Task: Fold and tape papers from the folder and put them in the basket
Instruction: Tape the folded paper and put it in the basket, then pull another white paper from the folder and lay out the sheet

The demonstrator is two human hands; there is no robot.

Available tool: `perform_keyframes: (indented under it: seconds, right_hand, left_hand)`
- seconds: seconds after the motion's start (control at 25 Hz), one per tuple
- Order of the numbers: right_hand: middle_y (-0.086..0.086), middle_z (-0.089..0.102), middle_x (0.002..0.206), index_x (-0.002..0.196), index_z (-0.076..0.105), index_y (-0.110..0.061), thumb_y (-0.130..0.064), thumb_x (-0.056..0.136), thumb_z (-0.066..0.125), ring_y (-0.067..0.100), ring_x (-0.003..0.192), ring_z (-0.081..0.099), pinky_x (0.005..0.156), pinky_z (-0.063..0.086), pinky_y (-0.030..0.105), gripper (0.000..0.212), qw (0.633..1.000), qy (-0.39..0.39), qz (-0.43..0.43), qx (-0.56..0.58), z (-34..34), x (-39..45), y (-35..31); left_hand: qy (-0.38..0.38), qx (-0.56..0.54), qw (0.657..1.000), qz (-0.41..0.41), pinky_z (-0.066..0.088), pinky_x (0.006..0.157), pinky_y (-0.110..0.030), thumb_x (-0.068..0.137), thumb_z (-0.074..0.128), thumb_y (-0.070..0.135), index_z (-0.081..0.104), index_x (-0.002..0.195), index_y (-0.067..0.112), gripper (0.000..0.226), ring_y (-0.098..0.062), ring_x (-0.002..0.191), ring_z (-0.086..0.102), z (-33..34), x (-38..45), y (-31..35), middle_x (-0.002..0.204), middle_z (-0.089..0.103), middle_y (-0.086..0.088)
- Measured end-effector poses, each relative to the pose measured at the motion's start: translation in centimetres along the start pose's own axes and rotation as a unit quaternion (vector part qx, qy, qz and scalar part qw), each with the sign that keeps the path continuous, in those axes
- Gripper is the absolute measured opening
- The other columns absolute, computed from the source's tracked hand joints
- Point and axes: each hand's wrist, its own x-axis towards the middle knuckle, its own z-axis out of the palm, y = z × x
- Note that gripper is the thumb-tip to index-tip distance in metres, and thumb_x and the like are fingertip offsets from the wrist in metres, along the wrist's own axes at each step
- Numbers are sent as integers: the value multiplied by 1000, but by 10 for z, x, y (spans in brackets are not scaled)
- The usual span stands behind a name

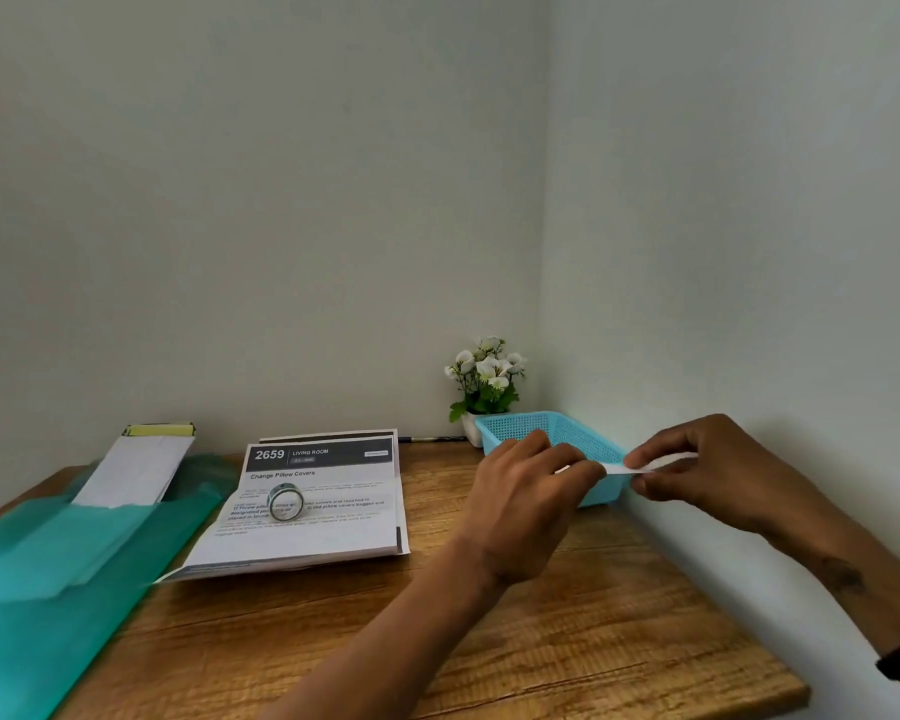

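Head view puts a small folded white paper [625, 466] at about 3 o'clock in the frame, held in the air at the near rim of the blue mesh basket [552, 433]. Both hands pinch it: the left hand [528, 504] grips its left end, largely hiding that end, and the right hand [707, 472] nips the right end between thumb and fingers. At 12 o'clock from the basket, in the corner of the walls, stands a small pot of white flowers [487, 379]. At 9 o'clock from the hands a stack of printed sheets [313, 504] lies on the wooden desk [567, 641], with a roll of clear tape [284, 503] standing on edge on top. Farther toward 9 o'clock lies the open green folder [58, 579], with white sheets [136, 472] propped behind it.
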Motion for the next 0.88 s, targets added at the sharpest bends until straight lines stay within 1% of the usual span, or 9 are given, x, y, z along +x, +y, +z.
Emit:
perform_keyframes:
  seconds: [0.04,0.12,0.24,0.4,0.52,0.6,0.72,0.8,0.88]
  right_hand:
    - [-1,79,103,89,82,-30,-15,82,86,13,83,76,69,61,27,17,999,16,-5,-39,3,4,5]
    - [4,80,105,93,82,-27,-16,88,81,15,87,76,61,50,17,13,991,53,-21,-117,11,10,13]
    - [7,76,114,104,82,-20,-15,91,77,21,96,73,62,41,9,15,974,88,-51,-201,26,18,22]
    - [7,70,116,109,81,-20,-18,92,75,25,104,69,75,50,20,18,959,100,-72,-255,34,23,23]
    - [5,68,117,110,80,-22,-20,85,83,24,106,63,80,52,27,25,955,107,-72,-267,34,18,17]
    - [4,67,116,112,79,-22,-23,76,90,26,107,57,83,55,37,38,944,105,-101,-295,36,12,10]
    - [9,69,110,109,80,-14,-12,65,96,35,103,58,79,59,50,47,932,127,-175,-291,49,-1,-15]
    - [10,71,108,107,80,-11,-6,64,95,36,102,61,78,60,49,45,911,152,-252,-289,64,-8,-40]
    - [4,72,109,110,78,-14,-11,74,90,25,100,62,84,56,41,39,918,120,-300,-231,83,-11,-69]
  left_hand:
    - [-3,-1,1000,-4,58,76,-38,90,76,26,64,124,28,35,-18,104,58,3,3,1,124,70,1]
    - [-9,1,1000,-9,58,76,-38,87,79,25,66,123,27,38,-19,104,61,11,7,4,123,71,0]
    - [-23,-2,1000,-20,59,81,-42,88,78,24,66,125,28,40,-22,107,63,21,8,6,126,70,0]
    - [-22,0,999,-33,60,86,-46,87,79,24,64,127,28,42,-24,111,65,26,12,2,128,70,-1]
    - [-18,-28,999,-38,60,85,-47,94,72,33,64,126,27,33,-23,109,66,26,11,2,127,70,-1]
    - [-11,-63,997,-51,59,83,-44,98,63,47,65,128,26,36,-22,107,68,21,5,0,126,70,-1]
    - [-14,-66,997,-42,58,81,-39,100,57,54,68,125,23,41,-22,107,67,-1,-6,-16,123,71,-3]
    - [-17,-56,997,-39,57,78,-35,102,53,51,72,117,21,38,-19,101,66,-23,-18,-39,115,74,-2]
    - [-23,-29,996,-76,52,76,-31,104,48,49,75,111,23,38,-13,92,62,-52,-35,-71,107,76,1]
